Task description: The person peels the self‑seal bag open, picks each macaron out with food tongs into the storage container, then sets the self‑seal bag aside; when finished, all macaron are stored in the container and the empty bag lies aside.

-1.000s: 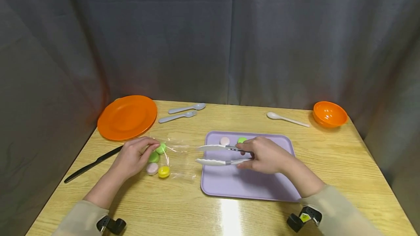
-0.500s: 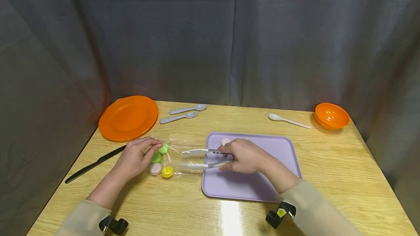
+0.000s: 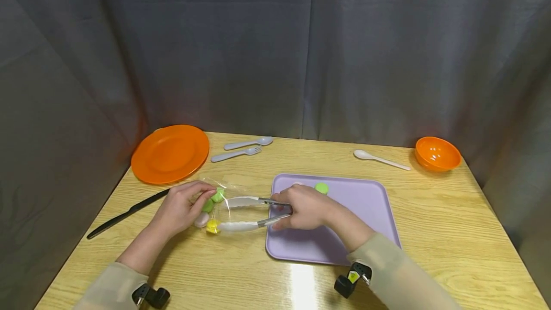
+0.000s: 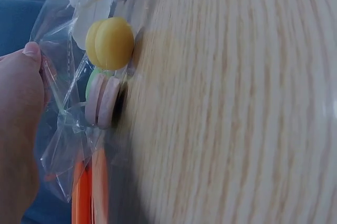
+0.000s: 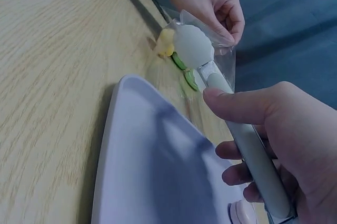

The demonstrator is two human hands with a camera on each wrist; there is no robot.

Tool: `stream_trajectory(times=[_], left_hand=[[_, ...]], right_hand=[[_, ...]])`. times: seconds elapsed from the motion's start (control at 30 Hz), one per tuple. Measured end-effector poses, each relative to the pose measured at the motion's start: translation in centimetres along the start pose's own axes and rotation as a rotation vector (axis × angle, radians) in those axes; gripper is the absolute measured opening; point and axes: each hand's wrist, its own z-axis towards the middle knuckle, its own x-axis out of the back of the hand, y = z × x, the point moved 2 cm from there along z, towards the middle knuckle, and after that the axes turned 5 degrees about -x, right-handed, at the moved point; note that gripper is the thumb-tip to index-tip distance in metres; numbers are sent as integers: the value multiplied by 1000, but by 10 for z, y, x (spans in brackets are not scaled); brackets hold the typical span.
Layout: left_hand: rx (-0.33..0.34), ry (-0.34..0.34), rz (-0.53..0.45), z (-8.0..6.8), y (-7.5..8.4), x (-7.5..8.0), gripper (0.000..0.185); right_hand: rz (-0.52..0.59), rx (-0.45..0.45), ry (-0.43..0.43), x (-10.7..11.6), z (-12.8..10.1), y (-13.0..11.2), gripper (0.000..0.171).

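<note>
My left hand point(image 3: 180, 206) pinches the edge of a clear plastic bag point(image 4: 63, 84) between thumb and fingers. Two green macarons point(image 3: 218, 195), a pink macaron point(image 4: 101, 100) and a yellow macaron point(image 4: 110, 43) lie at the bag, seemingly inside it. Spread tongs point(image 3: 243, 226) with white scalloped tips are held in my right hand point(image 3: 307, 208), thumb on one arm and fingers on the other. Their tips reach into the bag's mouth, one near the yellow macaron, the other near a green one. Nothing is visibly squeezed between the tips.
Under my right hand lies a purple tray point(image 3: 361, 233) with a green macaron point(image 3: 321, 188) and a partly hidden pink macaron point(image 5: 243, 212). Around it are an orange plate point(image 3: 170, 154), grey fork point(image 3: 234, 154), grey spoon point(image 3: 247, 143), black knife point(image 3: 125, 215), pale spoon point(image 3: 379, 159) and orange bowl point(image 3: 436, 154).
My right hand has carried the tongs leftward from over the tray, and their tips have entered the bag. The tray's green macaron shows again. My left hand has hardly moved.
</note>
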Motion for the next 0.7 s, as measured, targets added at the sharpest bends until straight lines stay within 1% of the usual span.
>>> stream_trajectory(times=[0.13, 0.27, 0.43, 0.57, 0.7], left_hand=[[-15, 11, 1, 1, 1, 0, 21], [-32, 15, 0, 0, 1, 1, 22], [-59, 18, -9, -3, 1, 1, 26], [-51, 5, -9, -4, 0, 2, 23], [-19, -10, 4, -3, 0, 3, 18]], right_hand=[[7, -9, 0, -4, 1, 0, 51], [26, -10, 5, -13, 4, -2, 40], [69, -18, 23, -26, 9, -7, 32], [46, 2, 38, -33, 10, -12, 28], [0, 13, 48, -29, 9, -13, 23]])
